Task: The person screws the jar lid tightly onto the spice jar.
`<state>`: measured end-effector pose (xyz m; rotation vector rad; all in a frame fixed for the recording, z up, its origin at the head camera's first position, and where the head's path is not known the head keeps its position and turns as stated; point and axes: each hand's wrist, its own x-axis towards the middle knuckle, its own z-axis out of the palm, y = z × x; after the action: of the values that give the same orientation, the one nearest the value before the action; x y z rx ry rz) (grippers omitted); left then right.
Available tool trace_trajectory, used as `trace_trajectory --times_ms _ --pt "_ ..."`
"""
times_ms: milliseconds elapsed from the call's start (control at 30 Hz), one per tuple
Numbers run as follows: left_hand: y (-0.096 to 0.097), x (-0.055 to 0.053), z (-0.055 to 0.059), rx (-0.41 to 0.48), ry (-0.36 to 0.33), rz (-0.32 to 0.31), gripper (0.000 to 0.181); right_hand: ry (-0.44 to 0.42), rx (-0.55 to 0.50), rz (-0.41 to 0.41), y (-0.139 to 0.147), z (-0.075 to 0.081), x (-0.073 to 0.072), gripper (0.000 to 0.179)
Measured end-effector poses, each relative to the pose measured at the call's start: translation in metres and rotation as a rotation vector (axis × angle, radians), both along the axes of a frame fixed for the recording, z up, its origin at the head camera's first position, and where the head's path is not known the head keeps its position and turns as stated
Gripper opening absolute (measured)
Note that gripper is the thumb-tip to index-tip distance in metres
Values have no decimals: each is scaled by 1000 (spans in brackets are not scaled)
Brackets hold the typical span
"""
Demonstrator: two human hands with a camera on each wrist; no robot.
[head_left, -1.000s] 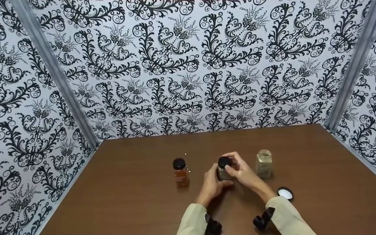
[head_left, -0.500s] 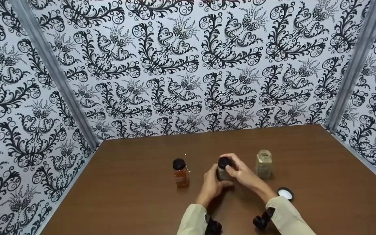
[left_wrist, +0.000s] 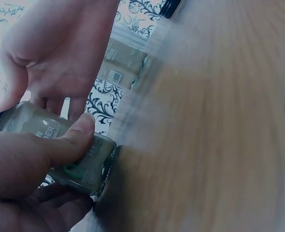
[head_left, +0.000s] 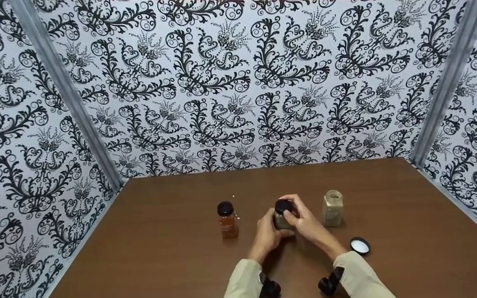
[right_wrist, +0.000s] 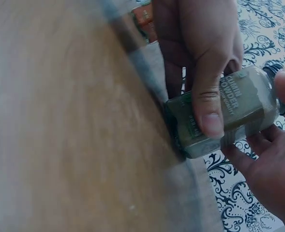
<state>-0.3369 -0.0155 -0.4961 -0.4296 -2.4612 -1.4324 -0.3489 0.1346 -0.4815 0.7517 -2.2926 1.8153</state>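
Between my hands stands a clear spice jar (head_left: 282, 222) with a black cap (head_left: 283, 205); the right wrist view shows "cumin powder" on its label. My left hand (head_left: 266, 235) grips the body low down, its thumb (right_wrist: 210, 108) lying across the front. At the top, my right hand (head_left: 308, 222) pinches the cap between thumb and fingers. The base of the jar is right at the tabletop. To the right is an uncapped jar (head_left: 332, 212) of pale powder. A loose black cap (head_left: 360, 246) with a white inside lies near my right forearm.
An orange-red spice jar (head_left: 228, 227) with a black cap stands on the left, small pale bits (head_left: 237, 216) beside it. The brown table (head_left: 168, 248) ends at patterned walls (head_left: 222, 103) behind and at both sides.
The head view has shifted slightly. Both hands stay on the cumin jar with nearly the same grip, and the other jars and the loose cap have not moved.
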Motion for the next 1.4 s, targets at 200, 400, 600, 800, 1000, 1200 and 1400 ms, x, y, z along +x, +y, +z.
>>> trace_trajectory --times_ms 200,400,600,800,1000,1200,1400 --pt "-1 0 -1 -31 0 43 59 -81 -97 43 -1 3 2 44" --pt "1 2 2 -40 -8 34 63 -172 -134 -27 -1 13 9 50" --pt "3 6 10 -24 5 44 81 -88 -29 -60 2 21 17 47" --pt "0 10 26 -23 17 -15 89 109 175 -304 13 33 23 43" --pt "-3 12 41 -35 63 -69 87 261 378 -357 33 47 29 44" --pt "2 14 64 -72 123 -109 79 480 467 -373 56 63 31 50" --pt "19 19 77 -152 205 -133 75 562 544 -440 80 73 37 54"
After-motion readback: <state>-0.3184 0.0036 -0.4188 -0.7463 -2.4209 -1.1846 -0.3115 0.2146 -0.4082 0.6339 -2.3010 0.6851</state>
